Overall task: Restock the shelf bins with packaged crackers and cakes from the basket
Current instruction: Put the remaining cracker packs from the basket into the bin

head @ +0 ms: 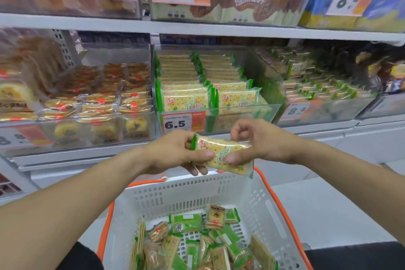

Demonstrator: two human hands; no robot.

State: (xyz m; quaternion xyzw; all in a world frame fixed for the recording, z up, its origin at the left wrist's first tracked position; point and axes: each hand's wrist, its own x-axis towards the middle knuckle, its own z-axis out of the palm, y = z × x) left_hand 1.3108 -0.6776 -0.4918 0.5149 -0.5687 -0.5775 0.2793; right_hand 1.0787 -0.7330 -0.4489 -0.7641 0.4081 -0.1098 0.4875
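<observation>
1. Both hands are holding one green-edged cracker packet (221,155) at the centre of the frame, above the far rim of the white basket (258,201).
2. The left hand (175,153) is pinching the packet's left end, thumb lying on top and fingers curling beneath.
3. The right hand (260,140) is pinching the packet's right half, thumb pressing on its front.
4. The clear cracker bin (241,114), just above the hands, is showing matching packets standing in rows behind a 6.5 price tag (183,122).
5. More green packets and round cakes are lying loose in the basket at the bottom centre.
</observation>
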